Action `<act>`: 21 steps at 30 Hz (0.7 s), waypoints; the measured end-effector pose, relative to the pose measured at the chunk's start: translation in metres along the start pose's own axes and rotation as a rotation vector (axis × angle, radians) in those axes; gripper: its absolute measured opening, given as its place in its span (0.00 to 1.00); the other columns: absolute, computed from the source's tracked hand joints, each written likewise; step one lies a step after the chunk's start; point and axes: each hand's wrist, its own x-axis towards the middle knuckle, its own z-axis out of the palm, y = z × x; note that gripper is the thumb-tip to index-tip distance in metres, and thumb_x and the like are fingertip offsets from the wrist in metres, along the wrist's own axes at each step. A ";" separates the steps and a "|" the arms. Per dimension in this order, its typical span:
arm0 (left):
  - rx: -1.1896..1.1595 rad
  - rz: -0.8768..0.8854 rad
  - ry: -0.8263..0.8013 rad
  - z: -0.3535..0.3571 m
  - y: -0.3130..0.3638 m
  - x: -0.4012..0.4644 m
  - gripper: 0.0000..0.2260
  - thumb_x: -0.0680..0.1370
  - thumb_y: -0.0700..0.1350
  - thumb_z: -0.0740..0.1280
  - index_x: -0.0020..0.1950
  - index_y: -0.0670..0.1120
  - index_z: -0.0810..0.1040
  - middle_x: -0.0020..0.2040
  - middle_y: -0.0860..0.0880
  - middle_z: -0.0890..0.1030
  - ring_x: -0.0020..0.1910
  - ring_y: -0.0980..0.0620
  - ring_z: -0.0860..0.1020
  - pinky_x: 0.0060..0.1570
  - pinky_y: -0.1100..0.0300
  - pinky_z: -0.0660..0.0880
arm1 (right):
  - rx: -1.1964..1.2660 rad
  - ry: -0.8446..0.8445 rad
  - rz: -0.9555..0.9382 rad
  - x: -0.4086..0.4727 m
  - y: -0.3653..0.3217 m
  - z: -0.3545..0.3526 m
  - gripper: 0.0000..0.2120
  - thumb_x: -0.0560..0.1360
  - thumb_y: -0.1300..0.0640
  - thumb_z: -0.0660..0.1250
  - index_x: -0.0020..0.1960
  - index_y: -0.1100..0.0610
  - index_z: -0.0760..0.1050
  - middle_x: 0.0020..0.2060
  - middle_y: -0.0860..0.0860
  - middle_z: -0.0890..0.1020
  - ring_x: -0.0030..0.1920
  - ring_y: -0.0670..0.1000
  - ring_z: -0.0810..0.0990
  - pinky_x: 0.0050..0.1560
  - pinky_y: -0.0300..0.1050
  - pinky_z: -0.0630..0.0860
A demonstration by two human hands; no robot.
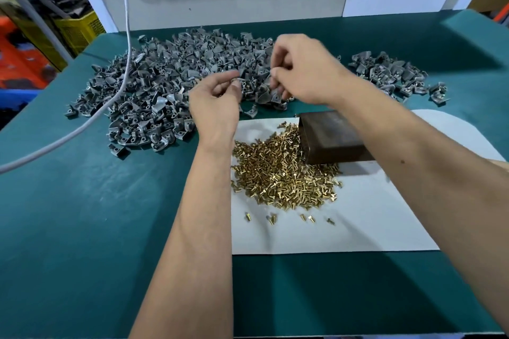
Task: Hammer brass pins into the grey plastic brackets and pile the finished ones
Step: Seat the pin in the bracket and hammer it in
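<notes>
Stock, 10 o'clock: large heap of grey plastic brackets [176, 82], unpinned. Finished small grey pile [396, 74], 2 o'clock. Brass pins [283, 170], centre. Your left hand [217, 102] pinches a bracket; right hand [305, 71] fingers curled, contents unclear. Most remains.

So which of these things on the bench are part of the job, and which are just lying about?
Part of the job:
- big heap of grey brackets
- smaller bracket pile
- brass pins
- dark metal block
- bracket pinched in the left hand
- right hand, fingers curled over the heap

Just lying about:
- white cord
- yellow crate
</notes>
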 end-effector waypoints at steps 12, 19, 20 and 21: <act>-0.288 -0.016 -0.432 0.050 0.012 -0.045 0.09 0.80 0.31 0.68 0.60 0.35 0.82 0.48 0.38 0.79 0.40 0.47 0.84 0.46 0.60 0.81 | 0.166 0.298 -0.019 -0.084 0.051 -0.050 0.07 0.71 0.65 0.75 0.38 0.57 0.80 0.33 0.53 0.85 0.32 0.51 0.86 0.38 0.54 0.85; -0.310 -0.018 -0.541 0.055 0.011 -0.055 0.13 0.80 0.28 0.65 0.60 0.40 0.82 0.52 0.40 0.82 0.44 0.47 0.86 0.54 0.55 0.83 | 0.322 0.418 -0.044 -0.100 0.065 -0.046 0.07 0.71 0.64 0.78 0.42 0.56 0.82 0.33 0.49 0.83 0.34 0.49 0.84 0.35 0.43 0.83; -0.313 -0.013 -0.551 0.056 0.011 -0.056 0.13 0.80 0.28 0.65 0.60 0.40 0.82 0.52 0.39 0.82 0.44 0.47 0.86 0.54 0.55 0.83 | 0.331 0.434 -0.053 -0.101 0.065 -0.045 0.06 0.72 0.64 0.78 0.42 0.56 0.83 0.33 0.48 0.84 0.34 0.48 0.84 0.36 0.43 0.83; -0.315 -0.007 -0.557 0.056 0.011 -0.056 0.13 0.79 0.28 0.66 0.60 0.39 0.82 0.52 0.39 0.82 0.44 0.47 0.86 0.54 0.55 0.83 | 0.329 0.443 -0.067 -0.102 0.065 -0.044 0.06 0.72 0.64 0.77 0.42 0.56 0.83 0.34 0.48 0.84 0.35 0.48 0.84 0.37 0.43 0.83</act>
